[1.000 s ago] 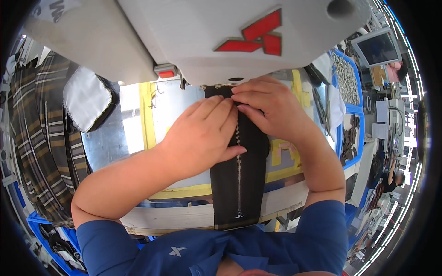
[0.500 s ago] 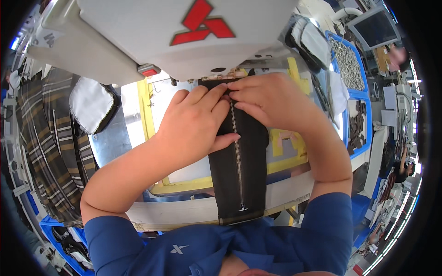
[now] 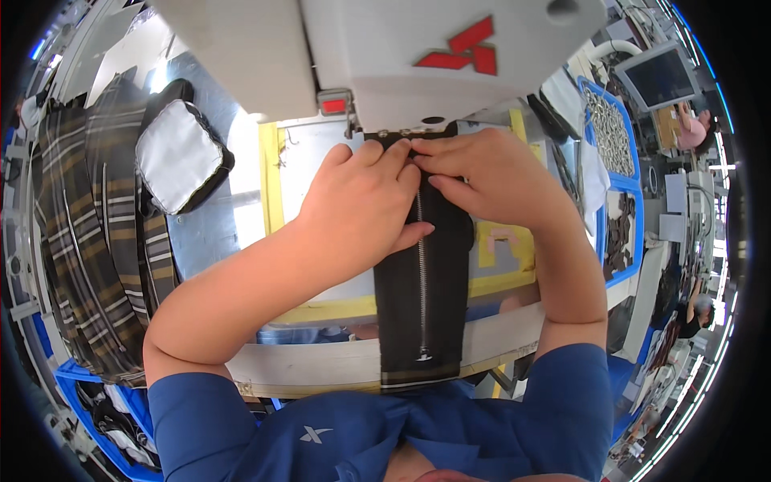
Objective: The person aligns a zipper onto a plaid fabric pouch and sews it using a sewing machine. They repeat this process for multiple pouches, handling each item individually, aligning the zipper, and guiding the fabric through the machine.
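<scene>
A long black fabric piece (image 3: 443,313) with a silver metal zipper (image 3: 422,273) down its middle runs from under the white sewing machine head (image 3: 377,68) toward me and past the table's front edge. At its far end, my left hand (image 3: 365,193) presses the fabric beside the zipper, fingers bent and thumb resting near the teeth. Opposite it, my right hand (image 3: 486,177) pinches the fabric near the zipper's top, its fingertips meeting the left ones. The zipper's far end is hidden under my fingers, and the needle area cannot be made out.
Plaid fabric pieces with zippers (image 3: 100,257) are piled at left, beside a white-topped black pad (image 3: 181,157). Yellow tape (image 3: 321,309) borders the work plate. Blue trays (image 3: 640,213) at right hold metal parts (image 3: 608,128) and dark pieces. Two people sit farther right.
The view has shifted, so the machine head and the pad appear farther right. Both hands keep their hold at the fabric's far end, with little change in finger position.
</scene>
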`<action>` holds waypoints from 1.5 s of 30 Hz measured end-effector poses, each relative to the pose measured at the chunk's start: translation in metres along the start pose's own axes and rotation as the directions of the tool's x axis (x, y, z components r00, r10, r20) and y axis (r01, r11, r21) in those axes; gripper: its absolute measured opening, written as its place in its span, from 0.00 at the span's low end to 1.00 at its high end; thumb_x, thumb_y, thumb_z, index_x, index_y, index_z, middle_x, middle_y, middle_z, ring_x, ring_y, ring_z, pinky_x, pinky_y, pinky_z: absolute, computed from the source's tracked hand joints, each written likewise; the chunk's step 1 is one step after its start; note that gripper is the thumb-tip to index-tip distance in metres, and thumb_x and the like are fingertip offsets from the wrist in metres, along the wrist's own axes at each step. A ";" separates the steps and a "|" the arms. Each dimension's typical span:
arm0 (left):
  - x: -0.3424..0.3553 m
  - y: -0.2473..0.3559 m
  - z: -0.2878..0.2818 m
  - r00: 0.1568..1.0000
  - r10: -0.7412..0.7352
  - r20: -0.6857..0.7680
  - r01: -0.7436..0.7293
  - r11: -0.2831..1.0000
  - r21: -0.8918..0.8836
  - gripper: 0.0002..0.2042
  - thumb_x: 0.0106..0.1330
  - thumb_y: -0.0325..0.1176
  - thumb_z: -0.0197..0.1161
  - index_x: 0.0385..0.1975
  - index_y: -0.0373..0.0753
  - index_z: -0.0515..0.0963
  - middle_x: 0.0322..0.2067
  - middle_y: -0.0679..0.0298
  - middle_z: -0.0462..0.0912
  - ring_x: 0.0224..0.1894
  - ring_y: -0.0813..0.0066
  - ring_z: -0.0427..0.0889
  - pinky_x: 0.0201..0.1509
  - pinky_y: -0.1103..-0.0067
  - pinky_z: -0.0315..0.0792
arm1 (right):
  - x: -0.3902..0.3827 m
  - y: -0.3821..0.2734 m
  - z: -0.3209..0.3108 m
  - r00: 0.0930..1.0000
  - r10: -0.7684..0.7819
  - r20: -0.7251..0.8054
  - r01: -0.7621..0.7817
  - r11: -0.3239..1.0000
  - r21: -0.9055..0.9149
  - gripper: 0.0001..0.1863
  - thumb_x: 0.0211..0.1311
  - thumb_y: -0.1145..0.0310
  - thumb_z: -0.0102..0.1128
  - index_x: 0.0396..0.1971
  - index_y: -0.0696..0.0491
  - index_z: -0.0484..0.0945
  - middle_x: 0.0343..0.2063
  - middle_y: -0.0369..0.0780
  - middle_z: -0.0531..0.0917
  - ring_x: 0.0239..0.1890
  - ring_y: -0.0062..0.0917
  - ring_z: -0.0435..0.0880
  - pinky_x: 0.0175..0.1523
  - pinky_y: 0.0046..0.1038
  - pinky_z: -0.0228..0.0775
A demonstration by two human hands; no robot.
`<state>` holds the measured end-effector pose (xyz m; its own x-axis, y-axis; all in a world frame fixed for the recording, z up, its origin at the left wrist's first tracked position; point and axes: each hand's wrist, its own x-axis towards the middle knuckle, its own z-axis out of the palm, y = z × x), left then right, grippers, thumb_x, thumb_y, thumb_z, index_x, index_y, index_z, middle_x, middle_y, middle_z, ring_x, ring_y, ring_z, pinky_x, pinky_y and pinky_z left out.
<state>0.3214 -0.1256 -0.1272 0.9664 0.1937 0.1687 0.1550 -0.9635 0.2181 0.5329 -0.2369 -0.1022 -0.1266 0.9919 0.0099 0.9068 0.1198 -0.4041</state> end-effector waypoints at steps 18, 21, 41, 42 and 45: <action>-0.004 -0.009 -0.011 0.993 -0.084 0.081 0.087 0.996 -0.034 0.30 0.59 0.56 0.78 0.48 0.35 0.83 0.62 0.55 0.84 0.53 0.61 0.85 0.56 0.67 0.75 | 0.012 -0.008 0.014 0.996 -0.007 -0.091 0.010 0.999 0.033 0.13 0.67 0.65 0.64 0.46 0.53 0.90 0.55 0.40 0.91 0.49 0.40 0.91 0.53 0.39 0.85; -0.003 -0.007 -0.017 0.988 -0.099 0.119 0.103 0.994 -0.025 0.29 0.59 0.55 0.78 0.47 0.34 0.83 0.62 0.53 0.84 0.53 0.59 0.85 0.56 0.67 0.75 | 0.013 -0.008 0.021 0.993 -0.017 -0.118 0.020 0.999 0.031 0.14 0.67 0.66 0.64 0.48 0.53 0.90 0.55 0.40 0.91 0.49 0.39 0.91 0.53 0.39 0.85; 0.000 -0.005 -0.013 0.990 -0.090 0.109 0.096 0.994 -0.056 0.30 0.58 0.54 0.80 0.46 0.32 0.83 0.60 0.48 0.84 0.56 0.54 0.86 0.57 0.64 0.78 | 0.006 -0.008 0.024 0.989 0.013 -0.146 -0.011 1.000 0.011 0.13 0.68 0.66 0.63 0.49 0.50 0.90 0.57 0.37 0.90 0.50 0.36 0.92 0.52 0.37 0.85; 0.000 -0.005 -0.013 0.990 -0.090 0.111 0.096 0.994 -0.053 0.30 0.58 0.54 0.80 0.46 0.32 0.82 0.60 0.48 0.84 0.56 0.54 0.86 0.57 0.64 0.78 | 0.006 -0.008 0.024 0.990 0.014 -0.144 -0.013 1.000 0.010 0.14 0.68 0.66 0.63 0.49 0.50 0.90 0.57 0.37 0.90 0.50 0.36 0.92 0.51 0.37 0.85; 0.000 -0.004 -0.013 0.989 -0.093 0.112 0.099 0.994 -0.049 0.31 0.57 0.54 0.80 0.46 0.32 0.83 0.60 0.48 0.84 0.56 0.54 0.86 0.57 0.64 0.78 | 0.005 -0.008 0.026 0.989 0.010 -0.145 -0.009 1.000 0.004 0.14 0.67 0.66 0.63 0.50 0.50 0.89 0.58 0.37 0.90 0.50 0.36 0.92 0.51 0.37 0.86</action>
<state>0.3182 -0.1190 -0.1161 0.9646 0.2608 0.0393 0.2399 -0.9294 0.2805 0.5149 -0.2337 -0.1227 -0.0583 0.9887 0.1384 0.9063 0.1105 -0.4079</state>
